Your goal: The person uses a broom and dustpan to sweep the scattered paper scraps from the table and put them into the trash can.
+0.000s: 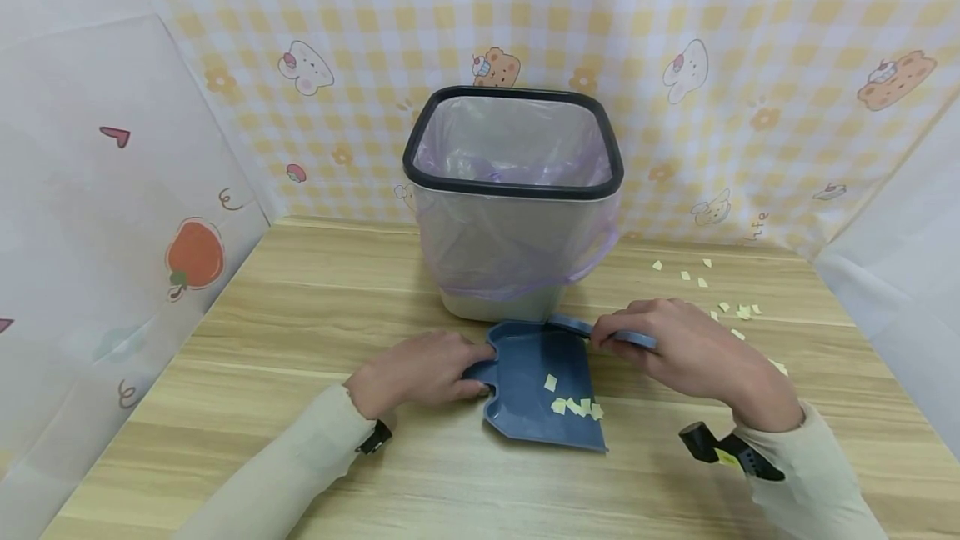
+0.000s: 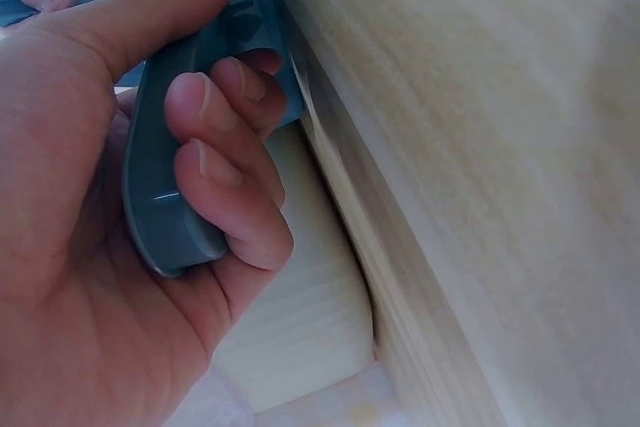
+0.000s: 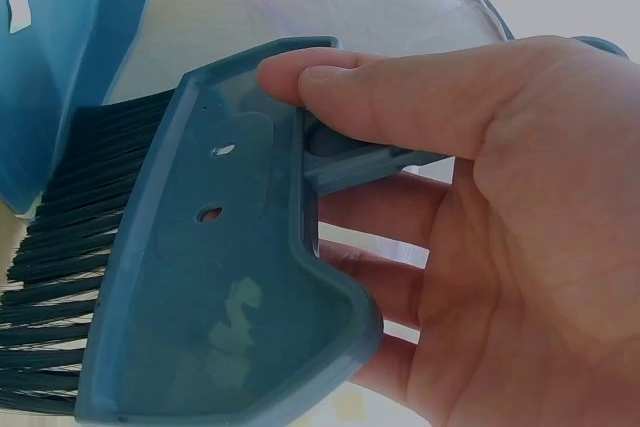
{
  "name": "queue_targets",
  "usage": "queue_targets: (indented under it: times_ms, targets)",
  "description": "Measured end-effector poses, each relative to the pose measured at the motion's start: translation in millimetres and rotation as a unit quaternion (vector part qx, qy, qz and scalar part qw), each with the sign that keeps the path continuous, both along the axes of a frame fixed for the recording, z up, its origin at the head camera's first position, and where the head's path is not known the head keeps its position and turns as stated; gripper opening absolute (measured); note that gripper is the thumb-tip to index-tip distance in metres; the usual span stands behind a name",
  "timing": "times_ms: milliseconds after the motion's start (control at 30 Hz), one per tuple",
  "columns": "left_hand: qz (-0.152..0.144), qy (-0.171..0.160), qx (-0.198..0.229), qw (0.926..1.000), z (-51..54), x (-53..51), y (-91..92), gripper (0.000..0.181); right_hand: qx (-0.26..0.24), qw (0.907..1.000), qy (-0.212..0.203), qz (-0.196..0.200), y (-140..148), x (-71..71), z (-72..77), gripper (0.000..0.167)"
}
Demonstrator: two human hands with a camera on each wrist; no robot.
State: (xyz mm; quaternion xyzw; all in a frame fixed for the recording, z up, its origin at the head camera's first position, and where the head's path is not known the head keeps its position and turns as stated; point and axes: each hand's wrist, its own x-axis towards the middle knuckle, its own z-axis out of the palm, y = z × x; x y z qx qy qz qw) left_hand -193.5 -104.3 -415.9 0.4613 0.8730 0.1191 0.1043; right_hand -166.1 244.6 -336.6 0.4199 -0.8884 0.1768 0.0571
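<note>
Fingers of the right hand (image 1: pixel 675 348) are curled around the blue brush (image 3: pixel 250 267), with the thumb laid on its near face in the right wrist view; those of the left hand (image 1: pixel 427 369) are wrapped around the handle (image 2: pixel 160 212) of the dustpan (image 1: pixel 528 369). The dustpan is placed on the wooden table (image 1: pixel 337 290) between the two hands, its handle directed left and its mouth turned right, the lip running from far to near. The brush is held at the far right corner of the dustpan, its length slanted from far left to near right; whether the dustpan is touched by the bristles (image 3: pixel 80 197) cannot be told. Some paper scraps (image 1: pixel 558 407) are gathered on the dustpan, chiefly at the near end of the lip, to the near left of the right fingers. Loose scraps (image 1: pixel 743 312) are scattered on the table, to the far right of those fingers. The right hand is judged the nearer to both groups. Because the loose scraps are separated from the mouth by the right hand, a reach past them and a leftward stroke would seem to be required.
</note>
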Motion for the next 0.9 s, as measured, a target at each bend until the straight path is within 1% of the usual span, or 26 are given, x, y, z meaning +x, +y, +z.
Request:
queue_targets:
  times_ms: [333,533,900]
  targets:
    - [0.002,-0.001,-0.001,1.0,-0.8,-0.1,0.0,0.022,-0.003,1.0,-0.004,0.008,0.2,-0.3,-0.6,0.032]
    - [0.002,0.0,0.005,1.0,0.5,0.4,0.0,0.021,-0.005,1.0,-0.003,0.003,0.2,0.3,0.9,0.032]
    - [0.003,0.005,0.011,0.9999,2.0,2.0,0.3,0.019,-0.009,0.9999,0.008,0.01,-0.5,-0.3,0.2,0.033]
